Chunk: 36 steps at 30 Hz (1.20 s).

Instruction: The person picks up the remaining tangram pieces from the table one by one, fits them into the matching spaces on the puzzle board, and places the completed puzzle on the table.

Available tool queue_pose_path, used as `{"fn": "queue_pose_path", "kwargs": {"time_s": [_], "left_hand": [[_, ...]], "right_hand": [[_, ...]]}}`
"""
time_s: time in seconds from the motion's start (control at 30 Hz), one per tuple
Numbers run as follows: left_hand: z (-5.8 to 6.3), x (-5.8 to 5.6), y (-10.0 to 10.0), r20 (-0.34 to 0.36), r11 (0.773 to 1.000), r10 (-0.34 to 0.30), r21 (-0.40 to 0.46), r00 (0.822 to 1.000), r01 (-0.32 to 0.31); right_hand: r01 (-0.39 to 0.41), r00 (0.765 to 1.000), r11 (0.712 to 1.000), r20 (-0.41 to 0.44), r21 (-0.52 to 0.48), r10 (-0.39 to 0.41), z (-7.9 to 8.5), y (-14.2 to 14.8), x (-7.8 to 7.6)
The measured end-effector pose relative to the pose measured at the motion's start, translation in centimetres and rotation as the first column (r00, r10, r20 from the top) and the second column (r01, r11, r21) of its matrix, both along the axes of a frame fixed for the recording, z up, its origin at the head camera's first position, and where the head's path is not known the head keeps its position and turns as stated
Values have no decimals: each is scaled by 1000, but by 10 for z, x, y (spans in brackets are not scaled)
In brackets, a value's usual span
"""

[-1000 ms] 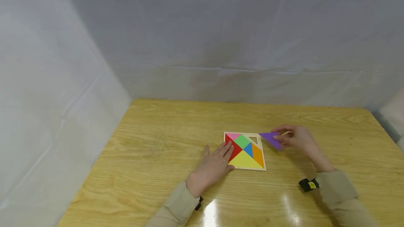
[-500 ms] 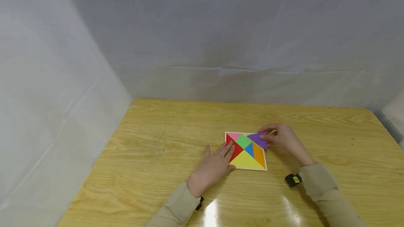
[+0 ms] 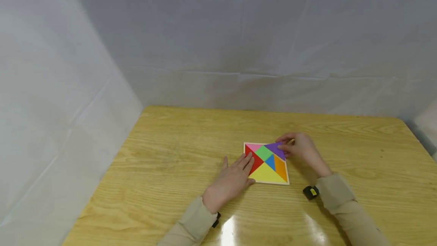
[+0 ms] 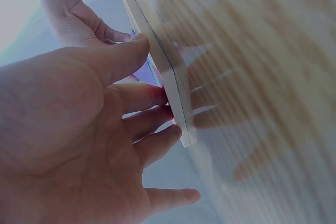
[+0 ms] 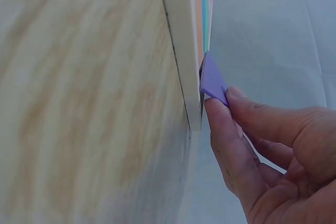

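Note:
A square tangram board (image 3: pixel 269 182) with a pale wooden rim lies on the table, filled with red, yellow, pink, green, blue and orange pieces. My right hand (image 3: pixel 302 150) pinches a purple triangle (image 3: pixel 276 149) between thumb and fingers over the far right corner of the board. In the right wrist view the purple triangle (image 5: pixel 214 80) is tilted, its outer edge raised above the rim. My left hand (image 3: pixel 230 185) rests with extended fingers on the red triangle (image 3: pixel 253 160) and the left side of the board. The left wrist view shows these fingertips (image 4: pixel 170 129) at the board's edge.
The wood-grain table (image 3: pixel 170 185) extends around the board on every side. A pale sheet (image 3: pixel 218 48) hangs behind the table's far edge, and another (image 3: pixel 61 124) stands along the left. Small black devices sit at both wrists, the right one (image 3: pixel 310 193) hanging below the sleeve.
My right hand has moved left with the purple triangle, from beside the board to over its far right corner, covering the recess there. The left hand has stayed in place.

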State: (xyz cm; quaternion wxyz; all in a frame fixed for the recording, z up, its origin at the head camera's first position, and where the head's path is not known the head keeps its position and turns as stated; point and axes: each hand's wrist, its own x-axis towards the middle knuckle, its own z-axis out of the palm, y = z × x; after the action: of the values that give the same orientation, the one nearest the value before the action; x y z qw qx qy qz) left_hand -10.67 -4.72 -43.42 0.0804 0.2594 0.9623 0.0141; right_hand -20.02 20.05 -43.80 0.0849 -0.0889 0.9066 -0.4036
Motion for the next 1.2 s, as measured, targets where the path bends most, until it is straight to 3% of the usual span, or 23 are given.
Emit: {"fn": "queue_pose_path", "kwargs": {"time_s": [0.47,0.83,1.2], "left_hand": [[1,0,-1,-5,1000,0,-8,1000,0],[2,2,0,-3,1000,-2,3,1000,2],[3,2,0,14,1000,-8,15,1000,7]], "right_hand": [[9,999,1000,32,-14,-9,3,-4,2],[-88,995,986,-27,145,93,4,3,4],[-125,992,973,-1,192,128,5,6,5]]}}
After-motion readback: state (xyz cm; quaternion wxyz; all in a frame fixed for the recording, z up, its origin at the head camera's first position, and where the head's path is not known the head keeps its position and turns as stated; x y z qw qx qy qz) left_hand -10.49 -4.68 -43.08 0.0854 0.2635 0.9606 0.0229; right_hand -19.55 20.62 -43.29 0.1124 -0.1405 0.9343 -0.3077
